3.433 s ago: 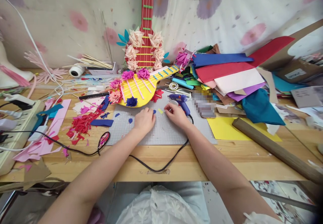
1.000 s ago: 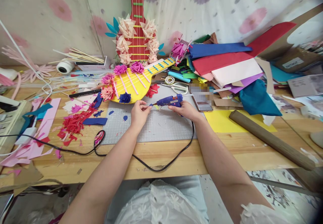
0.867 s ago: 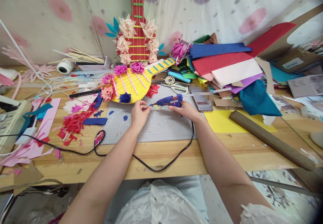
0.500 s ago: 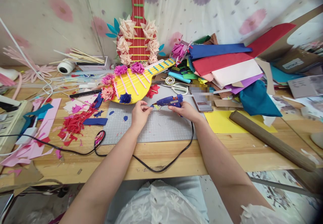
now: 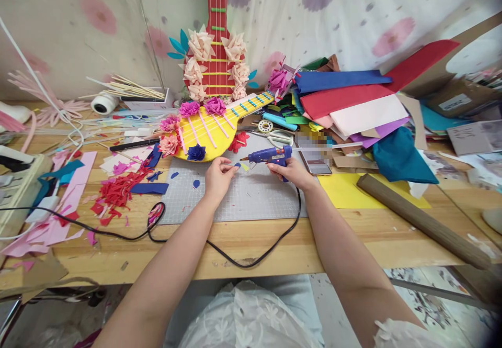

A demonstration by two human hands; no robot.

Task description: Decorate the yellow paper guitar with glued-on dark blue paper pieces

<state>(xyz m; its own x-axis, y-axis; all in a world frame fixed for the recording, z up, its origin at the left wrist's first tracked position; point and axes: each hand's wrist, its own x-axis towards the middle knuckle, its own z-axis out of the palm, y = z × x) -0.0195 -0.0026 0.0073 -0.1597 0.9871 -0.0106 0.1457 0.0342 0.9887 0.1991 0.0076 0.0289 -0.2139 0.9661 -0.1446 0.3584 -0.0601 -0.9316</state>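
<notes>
My left hand [image 5: 218,179] pinches a small blue paper petal [image 5: 237,165] above the grey cutting mat [image 5: 251,201]. In my right hand [image 5: 289,172] is a blue glue gun [image 5: 270,155], its nozzle pointing left, a little above and apart from the petal. A yellow-green scrap [image 5: 244,167] shows between the hands. Two more blue petals [image 5: 196,184] lie on the mat to the left. Just behind my left hand rests a yellow paper guitar [image 5: 219,138] with pink and magenta flowers and one dark blue flower [image 5: 196,152].
A red guitar [image 5: 218,70] with pale flowers stands at the back. Red paper shreds [image 5: 117,190] lie left; a phone [image 5: 314,154], scissors [image 5: 281,138] and stacked coloured paper [image 5: 353,97] are to the right. The gun's black cord [image 5: 251,265] loops across the table front.
My right hand has picked up the glue gun from the mat. Its nozzle was at the petal and has since drawn back up and right. My left hand keeps its pinch.
</notes>
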